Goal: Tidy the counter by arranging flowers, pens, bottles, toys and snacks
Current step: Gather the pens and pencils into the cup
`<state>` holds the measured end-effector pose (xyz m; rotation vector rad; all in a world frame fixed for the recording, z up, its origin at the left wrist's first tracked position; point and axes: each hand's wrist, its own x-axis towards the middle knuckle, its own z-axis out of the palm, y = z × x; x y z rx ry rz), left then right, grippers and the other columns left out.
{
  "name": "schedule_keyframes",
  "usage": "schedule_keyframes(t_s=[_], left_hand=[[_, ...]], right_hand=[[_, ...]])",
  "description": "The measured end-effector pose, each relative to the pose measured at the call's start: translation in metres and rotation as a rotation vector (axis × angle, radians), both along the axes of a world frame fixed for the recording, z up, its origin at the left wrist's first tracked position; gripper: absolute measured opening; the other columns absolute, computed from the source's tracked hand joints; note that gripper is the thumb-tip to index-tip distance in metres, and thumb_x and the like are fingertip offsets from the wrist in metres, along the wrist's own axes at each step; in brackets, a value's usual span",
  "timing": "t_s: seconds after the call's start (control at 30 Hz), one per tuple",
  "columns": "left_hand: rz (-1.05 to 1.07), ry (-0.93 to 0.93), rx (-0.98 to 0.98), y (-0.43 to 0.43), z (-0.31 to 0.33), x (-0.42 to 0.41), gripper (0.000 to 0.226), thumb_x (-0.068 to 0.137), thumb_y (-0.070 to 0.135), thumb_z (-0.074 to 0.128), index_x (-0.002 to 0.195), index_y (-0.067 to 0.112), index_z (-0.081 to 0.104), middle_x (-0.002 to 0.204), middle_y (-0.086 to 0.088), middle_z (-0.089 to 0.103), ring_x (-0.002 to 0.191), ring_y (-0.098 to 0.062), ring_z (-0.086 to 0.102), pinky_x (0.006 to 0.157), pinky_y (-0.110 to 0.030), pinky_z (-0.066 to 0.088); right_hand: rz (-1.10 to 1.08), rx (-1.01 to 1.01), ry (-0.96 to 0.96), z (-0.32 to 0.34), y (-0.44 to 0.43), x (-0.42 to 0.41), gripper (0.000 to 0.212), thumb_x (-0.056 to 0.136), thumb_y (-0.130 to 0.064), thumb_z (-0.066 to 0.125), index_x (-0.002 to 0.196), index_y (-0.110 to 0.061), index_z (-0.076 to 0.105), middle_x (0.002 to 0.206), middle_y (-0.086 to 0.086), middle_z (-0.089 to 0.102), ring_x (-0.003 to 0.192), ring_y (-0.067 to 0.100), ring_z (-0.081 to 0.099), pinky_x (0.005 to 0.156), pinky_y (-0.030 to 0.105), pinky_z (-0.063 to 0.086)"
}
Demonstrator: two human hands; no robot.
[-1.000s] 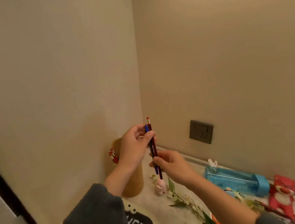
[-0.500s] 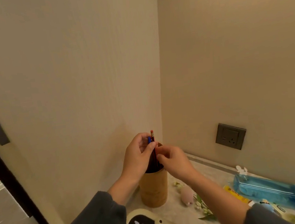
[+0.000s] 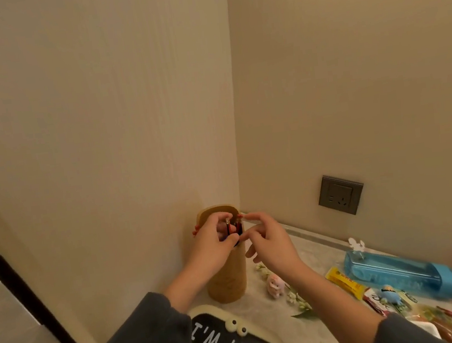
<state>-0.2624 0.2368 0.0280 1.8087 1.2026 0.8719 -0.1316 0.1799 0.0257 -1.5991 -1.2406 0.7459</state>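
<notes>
Lower now than half a second ago, the red and dark pens (image 3: 228, 226) stand sunk in the tan cylindrical pen holder (image 3: 227, 282) at the tabletop (image 3: 254, 307) corner. The left hand (image 3: 212, 251) keeps its grip pinched round their tops at the holder's mouth. The right hand (image 3: 270, 244) has let go, its grip released, fingers spread beside the rim. Further right lie a small pink toy (image 3: 276, 286), a yellow snack packet (image 3: 344, 283) and a clear blue bottle (image 3: 397, 275).

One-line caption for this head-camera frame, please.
Left hand holds pens in the mouth of a tan holder in the counter corner; right hand open beside it.
</notes>
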Motion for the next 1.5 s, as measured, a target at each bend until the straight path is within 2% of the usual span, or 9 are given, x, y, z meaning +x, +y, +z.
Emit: schedule_keyframes(t_s=[0.2, 0.33, 0.43, 0.7, 0.97, 1.13, 1.27, 1.4, 1.5], left_hand=[[0.108, -0.198, 0.184, -0.034, 0.022, 0.025, 0.043, 0.090, 0.014, 0.063, 0.128, 0.030, 0.050, 0.120, 0.021, 0.053, 0.112, 0.006, 0.048, 0.083, -0.006, 0.034], [0.059, -0.323, 0.240, -0.060, 0.030, 0.057, 0.042, 0.090, 0.011, 0.061, 0.122, 0.035, 0.050, 0.123, 0.019, 0.054, 0.115, 0.006, 0.049, 0.088, -0.009, 0.038], [-0.072, -0.336, 0.165, -0.084, 0.031, 0.092, 0.037, 0.092, 0.012, 0.059, 0.118, 0.036, 0.052, 0.119, 0.018, 0.057, 0.112, 0.003, 0.053, 0.093, -0.016, 0.043], [-0.329, -0.325, 0.051, -0.150, 0.013, 0.191, 0.037, 0.091, 0.008, 0.059, 0.107, 0.041, 0.054, 0.111, 0.016, 0.059, 0.097, -0.005, 0.059, 0.080, -0.021, 0.052], [-0.513, -0.297, -0.056, -0.213, -0.014, 0.282, 0.033, 0.089, 0.002, 0.059, 0.107, 0.029, 0.059, 0.105, 0.011, 0.062, 0.088, -0.004, 0.060, 0.067, -0.011, 0.049], [-0.661, -0.159, -0.142, -0.233, -0.045, 0.328, 0.030, 0.089, 0.004, 0.060, 0.104, 0.030, 0.060, 0.102, 0.008, 0.066, 0.091, -0.009, 0.063, 0.069, -0.017, 0.052], [-0.728, 0.007, -0.149, -0.239, -0.071, 0.354, 0.034, 0.088, 0.004, 0.057, 0.106, 0.032, 0.058, 0.109, 0.004, 0.063, 0.099, -0.006, 0.060, 0.087, -0.023, 0.051], [-0.762, 0.143, -0.140, -0.243, -0.092, 0.371, 0.039, 0.090, 0.005, 0.057, 0.111, 0.038, 0.054, 0.122, 0.014, 0.058, 0.116, -0.002, 0.053, 0.102, -0.023, 0.043], [-0.763, 0.230, -0.113, -0.244, -0.105, 0.381, 0.041, 0.092, 0.007, 0.054, 0.121, 0.037, 0.053, 0.129, 0.015, 0.054, 0.123, -0.005, 0.049, 0.102, -0.021, 0.040]], right_hand=[[-0.046, 0.020, 0.067, 0.000, -0.029, 0.028, 0.036, 0.094, -0.007, 0.043, 0.123, -0.026, 0.053, 0.093, -0.004, 0.069, 0.069, 0.017, 0.068, 0.057, 0.035, 0.056], [-0.095, 0.028, 0.081, -0.001, -0.056, 0.057, 0.034, 0.095, -0.006, 0.044, 0.122, -0.024, 0.054, 0.095, -0.003, 0.068, 0.070, 0.015, 0.068, 0.055, 0.030, 0.055], [-0.166, 0.029, 0.097, -0.003, -0.081, 0.085, 0.033, 0.095, -0.005, 0.044, 0.120, -0.022, 0.055, 0.095, -0.002, 0.068, 0.068, 0.014, 0.067, 0.055, 0.031, 0.054], [-0.383, 0.034, 0.091, -0.015, -0.166, 0.176, 0.026, 0.097, -0.010, 0.048, 0.115, -0.026, 0.057, 0.098, -0.004, 0.068, 0.072, 0.011, 0.069, 0.061, 0.027, 0.055], [-0.578, -0.020, 0.011, -0.043, -0.250, 0.258, 0.021, 0.087, -0.015, 0.058, 0.098, -0.032, 0.063, 0.089, -0.004, 0.071, 0.079, 0.013, 0.069, 0.077, 0.045, 0.057], [-0.590, -0.244, -0.284, -0.064, -0.288, 0.304, 0.023, 0.089, -0.016, 0.055, 0.103, -0.032, 0.063, 0.103, -0.013, 0.067, 0.096, 0.008, 0.063, 0.087, 0.031, 0.051], [-0.548, -0.450, -0.523, -0.084, -0.307, 0.337, 0.034, 0.092, -0.022, 0.051, 0.124, -0.026, 0.062, 0.127, -0.005, 0.064, 0.121, 0.014, 0.055, 0.104, 0.032, 0.041], [-0.475, -0.590, -0.710, -0.095, -0.314, 0.351, 0.032, 0.096, -0.034, 0.043, 0.123, -0.032, 0.060, 0.130, -0.008, 0.060, 0.129, 0.014, 0.046, 0.117, 0.044, 0.016], [-0.478, -0.572, -0.776, -0.091, -0.312, 0.355, 0.030, 0.095, -0.033, 0.043, 0.118, -0.031, 0.062, 0.119, -0.006, 0.066, 0.118, 0.016, 0.053, 0.107, 0.036, 0.034]])
